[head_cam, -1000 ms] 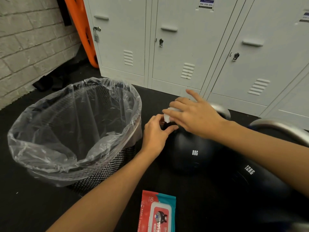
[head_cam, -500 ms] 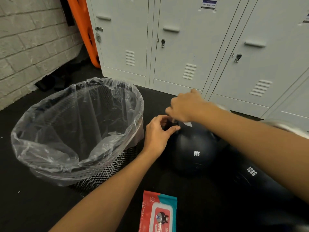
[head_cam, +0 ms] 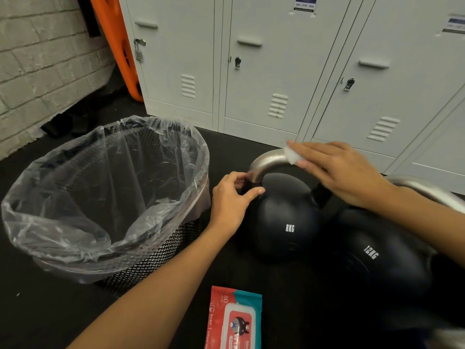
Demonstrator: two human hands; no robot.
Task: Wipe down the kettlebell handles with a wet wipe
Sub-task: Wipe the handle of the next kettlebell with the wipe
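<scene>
Under right hand (head_cam: 339, 172), wipe (head_cam: 290, 155) half-hidden

A white wet wipe (head_cam: 290, 155) lies against the silver metal handle (head_cam: 266, 161) of a round matte black kettlebell (head_cam: 284, 222) lettered "8KG" in white, and the larger black kettlebell (head_cam: 372, 258) beside it reads "12KG" in white. The black wire-mesh bin (head_cam: 156, 258) carries a clear, shiny plastic liner (head_cam: 105, 187). The flat wipes packet (head_cam: 234, 321) is red and teal with a white lid, before pale grey lockers (head_cam: 276, 71), an orange board (head_cam: 115, 39) and a whitish brick wall (head_cam: 45, 61).
</scene>
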